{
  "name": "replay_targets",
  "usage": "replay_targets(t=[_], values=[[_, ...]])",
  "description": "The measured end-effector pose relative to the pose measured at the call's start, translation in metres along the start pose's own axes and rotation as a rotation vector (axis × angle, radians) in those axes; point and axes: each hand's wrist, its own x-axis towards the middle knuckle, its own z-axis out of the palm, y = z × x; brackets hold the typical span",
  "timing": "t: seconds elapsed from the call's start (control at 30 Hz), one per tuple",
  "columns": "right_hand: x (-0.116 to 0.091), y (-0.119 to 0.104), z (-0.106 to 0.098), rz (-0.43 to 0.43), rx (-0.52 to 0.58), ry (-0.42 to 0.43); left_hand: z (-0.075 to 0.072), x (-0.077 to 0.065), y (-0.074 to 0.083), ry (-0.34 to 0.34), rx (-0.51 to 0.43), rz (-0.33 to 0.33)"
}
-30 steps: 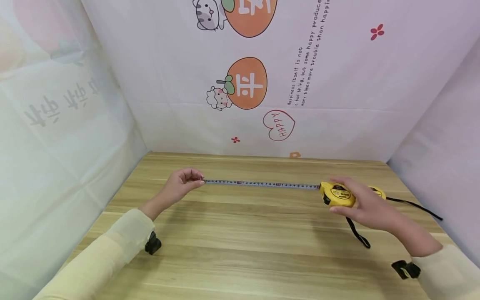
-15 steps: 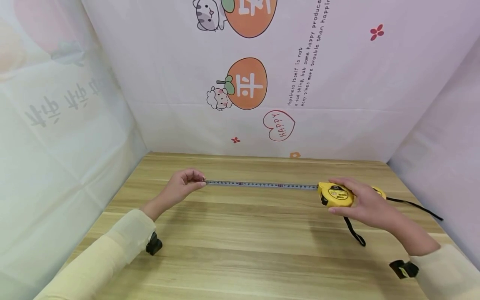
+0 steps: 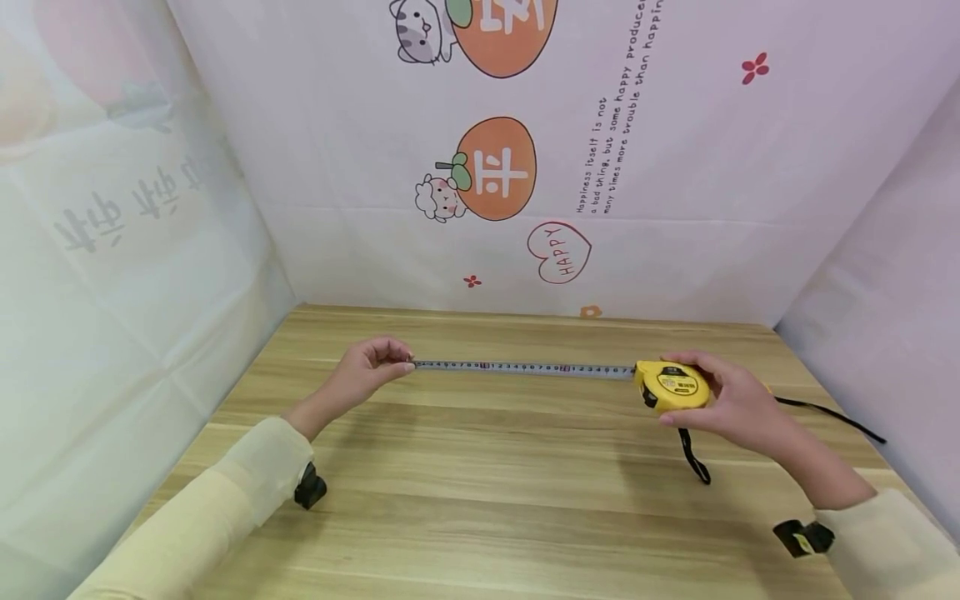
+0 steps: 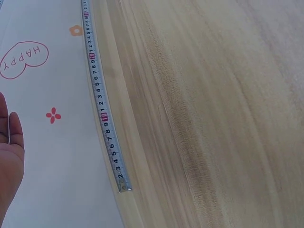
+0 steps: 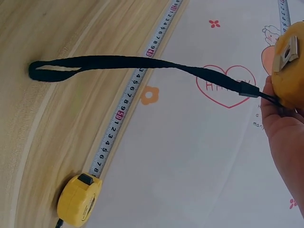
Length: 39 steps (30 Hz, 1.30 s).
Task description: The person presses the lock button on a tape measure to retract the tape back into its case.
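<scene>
My left hand pinches the end of a steel measuring blade between thumb and fingertips. The blade runs straight across to a yellow tape measure, which my right hand grips around its case. A black wrist strap hangs from that case. A second yellow tape measure lies on the table with its blade drawn out along the back edge; in the head view my right hand hides most of its case. Only part of my left hand shows in its wrist view.
The wood-grain table meets a white printed cloth at its back edge, and more cloth stands at both sides. The second tape's black strap trails toward the right edge. Black camera mounts sit at both wrists.
The held case has shifted slightly left and tilted, and its strap has swung left. A little less blade shows between the hands. My left hand has drifted slightly right.
</scene>
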Motion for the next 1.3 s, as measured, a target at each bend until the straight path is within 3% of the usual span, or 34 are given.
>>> replay_targets(t=[0.4,0.93,1.3], values=[[-0.001,0.003,0.0,0.032,0.157,0.015,0.001,0.0,0.006,0.01,-0.028,-0.016],[-0.002,0.001,0.003,0.015,0.212,0.056,0.003,0.001,0.009,0.012,-0.079,-0.02],[-0.001,0.0,0.004,0.021,0.265,0.059,0.008,0.003,0.013,0.024,-0.065,-0.031]])
